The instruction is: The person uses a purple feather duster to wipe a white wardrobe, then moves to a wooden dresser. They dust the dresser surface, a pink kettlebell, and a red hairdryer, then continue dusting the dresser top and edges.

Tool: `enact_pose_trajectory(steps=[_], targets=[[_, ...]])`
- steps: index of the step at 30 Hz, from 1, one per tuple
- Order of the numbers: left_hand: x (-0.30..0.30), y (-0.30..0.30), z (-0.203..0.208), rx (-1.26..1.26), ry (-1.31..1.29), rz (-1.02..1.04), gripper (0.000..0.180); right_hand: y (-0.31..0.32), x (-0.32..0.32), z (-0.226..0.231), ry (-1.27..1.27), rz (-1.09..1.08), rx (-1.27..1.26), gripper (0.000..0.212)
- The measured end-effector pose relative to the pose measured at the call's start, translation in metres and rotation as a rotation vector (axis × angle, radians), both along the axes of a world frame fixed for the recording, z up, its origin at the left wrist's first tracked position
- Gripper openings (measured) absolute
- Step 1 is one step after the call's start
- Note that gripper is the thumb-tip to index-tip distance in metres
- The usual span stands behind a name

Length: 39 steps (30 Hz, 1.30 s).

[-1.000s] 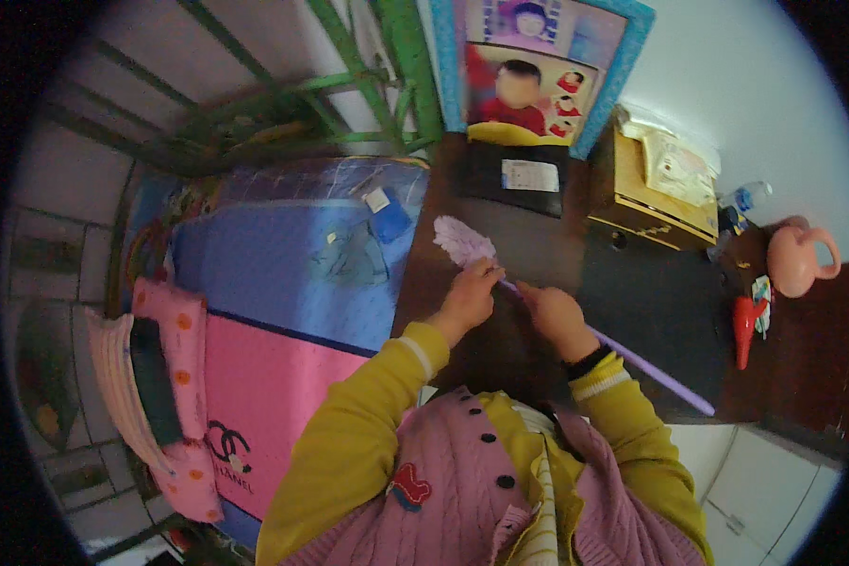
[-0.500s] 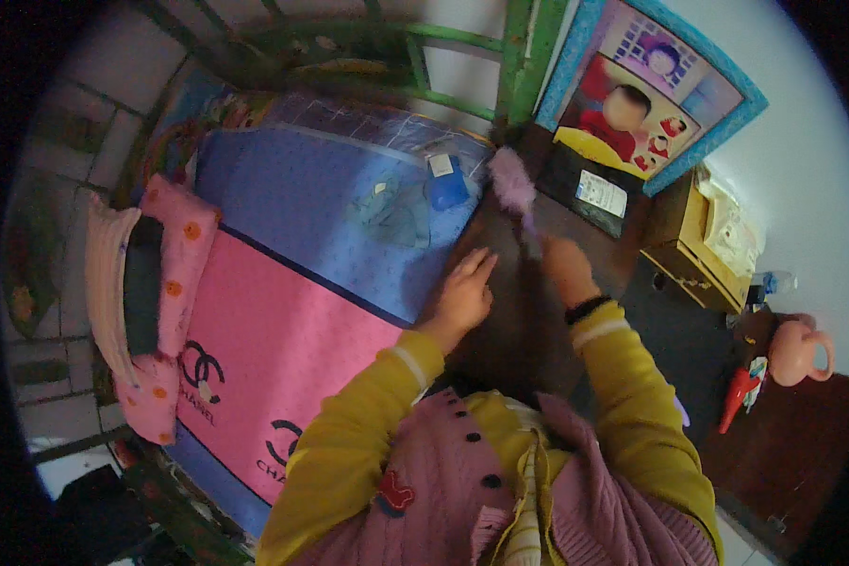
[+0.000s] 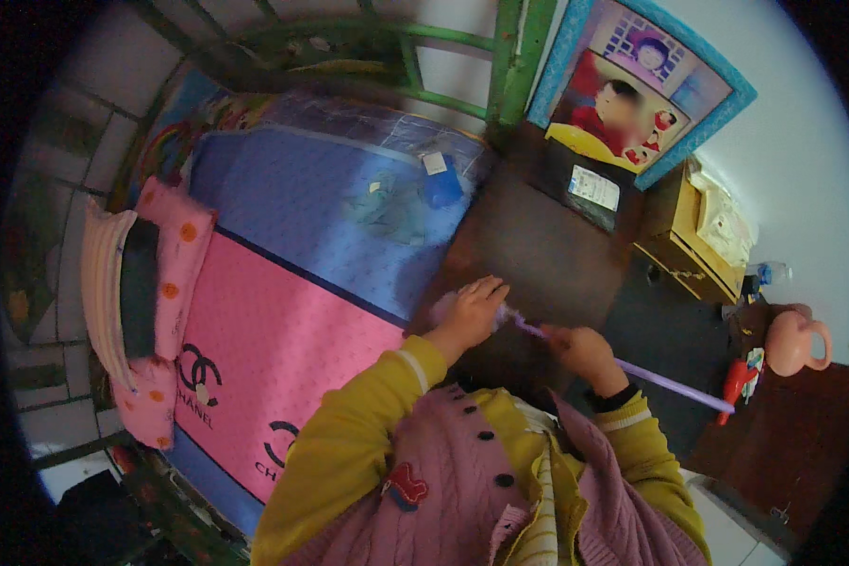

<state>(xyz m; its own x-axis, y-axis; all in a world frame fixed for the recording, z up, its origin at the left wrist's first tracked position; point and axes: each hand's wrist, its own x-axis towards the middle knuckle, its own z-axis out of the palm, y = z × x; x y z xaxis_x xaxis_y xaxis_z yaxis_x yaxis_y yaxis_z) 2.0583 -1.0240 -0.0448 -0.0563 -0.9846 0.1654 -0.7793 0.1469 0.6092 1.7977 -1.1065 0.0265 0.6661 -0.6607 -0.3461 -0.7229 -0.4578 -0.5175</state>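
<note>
A purple duster with a fluffy head (image 3: 443, 307) and a long thin handle (image 3: 674, 383) lies across in front of me, over the dark brown tabletop. My right hand (image 3: 585, 356) is closed around the handle near its middle. My left hand (image 3: 476, 316) is closed over the fluffy head, with fluff showing on both sides of it; the undersides of its fingers are hidden. The handle's free end reaches right, close to a red object (image 3: 734, 389).
Left of the tabletop is a bed with a blue and pink mat (image 3: 292, 311), a blue packet (image 3: 443, 184) and pink pillow (image 3: 174, 274). Further right stand a picture frame (image 3: 740, 94), a dark packet (image 3: 575, 193), a wooden box (image 3: 679, 236) and a pink jug (image 3: 790, 341).
The duster's head has come from the table's far end back toward me and under my left hand. My right hand has moved nearer, and the handle has swung to point right.
</note>
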Motion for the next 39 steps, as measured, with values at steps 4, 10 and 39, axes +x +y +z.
enact_pose_trajectory(steps=[4, 10, 39], targets=[[-0.01, 0.005, 0.005, 0.049, -0.089, -0.04, 0.058, 0.013, -0.016, 0.006, -0.057, -0.206, -0.031, 0.034], [-0.018, 0.012, 0.01, 0.12, -0.068, -0.099, 0.059, 0.028, -0.044, 0.017, 0.021, -0.214, -0.037, 0.035], [-0.061, -0.001, 0.039, 0.102, -0.062, -0.213, 0.066, 0.02, -0.076, 0.001, 0.053, -0.224, -0.042, 0.033]])
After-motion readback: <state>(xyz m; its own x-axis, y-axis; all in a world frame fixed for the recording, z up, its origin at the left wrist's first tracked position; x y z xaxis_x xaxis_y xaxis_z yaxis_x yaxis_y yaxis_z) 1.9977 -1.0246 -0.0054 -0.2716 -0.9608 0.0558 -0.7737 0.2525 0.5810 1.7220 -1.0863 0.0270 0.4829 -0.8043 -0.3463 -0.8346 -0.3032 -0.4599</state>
